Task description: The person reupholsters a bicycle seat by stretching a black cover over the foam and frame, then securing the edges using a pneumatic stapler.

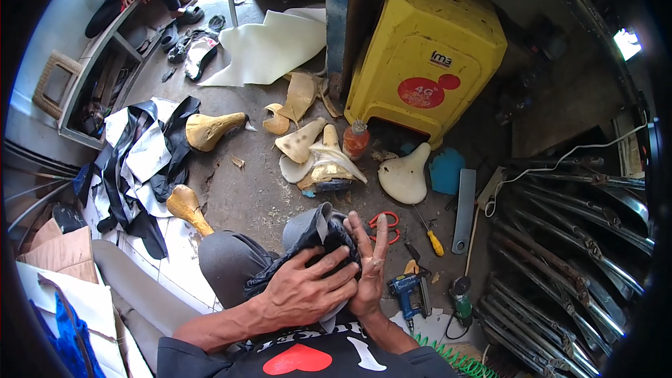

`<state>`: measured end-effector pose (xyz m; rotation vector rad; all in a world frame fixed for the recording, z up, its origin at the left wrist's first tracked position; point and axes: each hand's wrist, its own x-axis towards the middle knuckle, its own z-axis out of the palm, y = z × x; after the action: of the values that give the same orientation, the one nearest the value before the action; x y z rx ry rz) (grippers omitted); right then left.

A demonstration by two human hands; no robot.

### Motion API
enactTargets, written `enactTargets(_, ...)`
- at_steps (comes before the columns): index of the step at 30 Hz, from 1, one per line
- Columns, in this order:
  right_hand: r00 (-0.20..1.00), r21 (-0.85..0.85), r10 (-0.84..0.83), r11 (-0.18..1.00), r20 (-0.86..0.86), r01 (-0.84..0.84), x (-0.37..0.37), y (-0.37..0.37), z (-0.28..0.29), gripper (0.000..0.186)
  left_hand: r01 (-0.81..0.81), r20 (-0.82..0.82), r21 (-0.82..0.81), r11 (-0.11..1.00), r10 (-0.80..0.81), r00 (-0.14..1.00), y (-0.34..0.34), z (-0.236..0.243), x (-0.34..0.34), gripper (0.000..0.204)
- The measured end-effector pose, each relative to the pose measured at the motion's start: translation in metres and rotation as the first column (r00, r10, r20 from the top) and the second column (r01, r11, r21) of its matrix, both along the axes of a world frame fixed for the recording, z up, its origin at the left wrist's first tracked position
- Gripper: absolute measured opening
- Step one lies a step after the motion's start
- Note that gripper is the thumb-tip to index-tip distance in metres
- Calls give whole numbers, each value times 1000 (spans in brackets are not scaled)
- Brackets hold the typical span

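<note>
Pressing the black cover (318, 238) down over the saddle (301, 222) on our raised knee (227, 259), we had the left hand (304, 294) spread flat across it, fingers fanned and bearing on the folds without closing round anything. The right hand (369, 266) stood upright against the saddle's far edge, palm turned toward the cover and fingers straight and together, bracing and not gripping. So both hands were open, and the cover sat trapped between them and the knee, close to our chest. As we judged it, the step in hand was smoothing the black material tight over the shape, and doing that well called for even pressure from the flat palm, working wrinkles toward the edge where the right hand held firm, while the knee kept the saddle from rocking. Just beyond the right fingertips lay red-handled scissors (384, 226) on the floor (245, 196), with a yellow-handled screwdriver (430, 236) beside them and a blue staple gun (409, 292) near our right forearm. Farther off, bare foam saddles (208, 129) and torn pieces lay scattered before a yellow plastic stool (427, 49), and black and white sheet scraps (143, 161) were heaped at our left.
</note>
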<state>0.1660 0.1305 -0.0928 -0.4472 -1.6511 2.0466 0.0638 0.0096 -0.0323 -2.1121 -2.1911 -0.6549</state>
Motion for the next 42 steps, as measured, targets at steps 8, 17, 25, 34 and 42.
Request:
enactTargets(8,991,11,-130,992,33,130,2,-2,-15,76,-18,-64,-94,995,12,998,2,-2,3,27)
enactTargets(17,986,107,-143,985,90,133,5,-4,-26,70,-45,-77,-149,988,34,996,-1,-2,1,33)
enactTargets(25,979,268,-122,961,164,75,15,9,-25,63,-20,-73,-246,969,2,997,-3,7,1,35)
enactTargets(34,966,247,-37,969,257,-28,55,3,0,60,-158,158,-41,987,163,974,0,2,0,36)
enactTargets(42,945,425,-92,903,314,-54,56,2,-3,60,-57,107,-191,980,78,991,5,20,-5,52)
